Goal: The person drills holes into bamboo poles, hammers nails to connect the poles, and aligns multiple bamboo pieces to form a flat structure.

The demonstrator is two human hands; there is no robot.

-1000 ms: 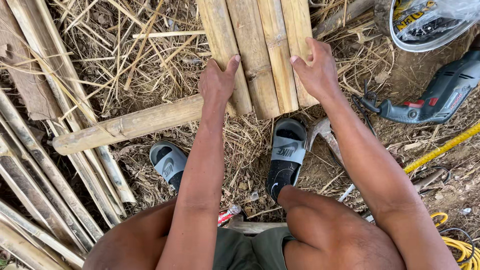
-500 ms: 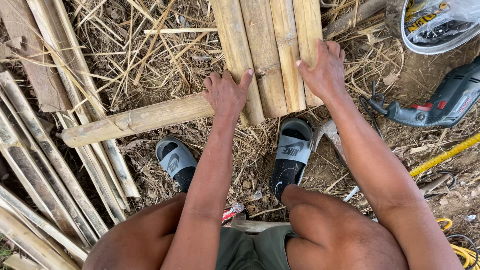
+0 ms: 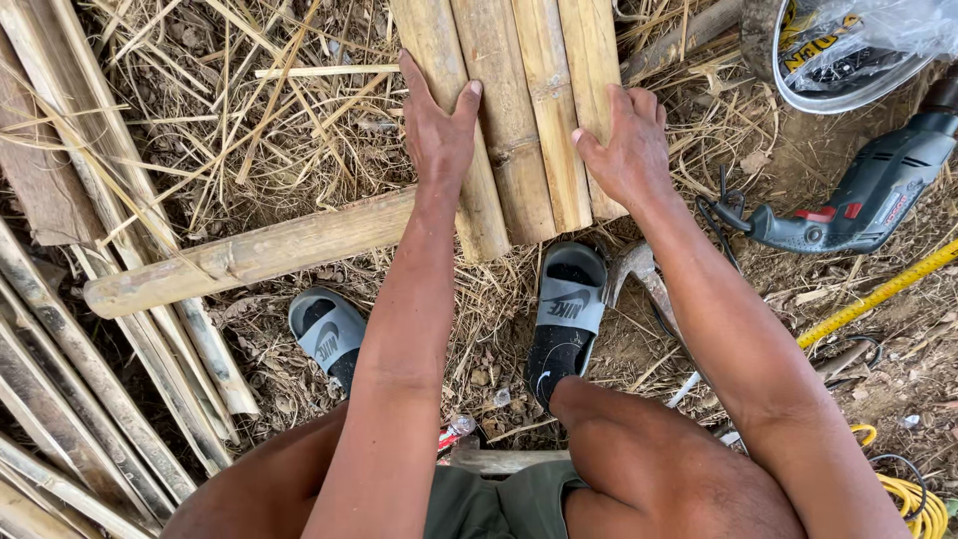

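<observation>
My left hand (image 3: 439,125) lies flat, fingers together and thumb spread, palm pressed on the leftmost of the split bamboo slats (image 3: 519,110) that run from the middle of the view up to twelve o'clock. My right hand (image 3: 624,150) rests on the rightmost slat, fingers loosely curled over its edge, gripping nothing closed. The slats lie side by side, touching, their near ends resting on a bamboo crosspiece (image 3: 259,255) that stretches toward nine o'clock. Below them, at six o'clock, are my grey sandals (image 3: 569,309). At three o'clock an electric drill (image 3: 858,200) lies on the dirt, with a yellow tape measure (image 3: 878,294) just beneath it. More bamboo strips (image 3: 90,399) are piled at eight o'clock over dry straw (image 3: 249,110).
</observation>
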